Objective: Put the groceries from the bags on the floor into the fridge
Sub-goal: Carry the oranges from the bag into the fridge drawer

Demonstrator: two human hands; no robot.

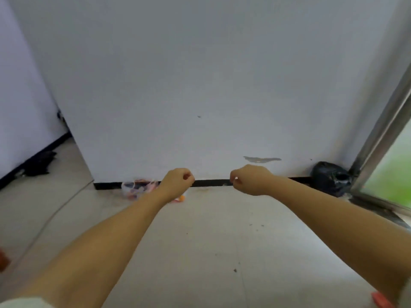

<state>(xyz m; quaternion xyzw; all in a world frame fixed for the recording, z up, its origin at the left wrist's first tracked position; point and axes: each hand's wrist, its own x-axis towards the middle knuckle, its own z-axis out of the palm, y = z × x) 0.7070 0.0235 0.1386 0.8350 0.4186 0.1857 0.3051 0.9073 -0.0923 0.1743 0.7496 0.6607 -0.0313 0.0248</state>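
I see both fists curled shut — left hand [176, 182], right hand [250, 180] — above a clear bag [138, 187] on the floor [200, 241].

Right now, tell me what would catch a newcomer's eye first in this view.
Two bare forearms reach forward, the left hand and right hand both curled into fists near the foot of the white wall. Behind the left hand, a clear plastic bag with colourful contents lies on the floor against the black baseboard. A black bag sits in the right corner by the metal door frame.
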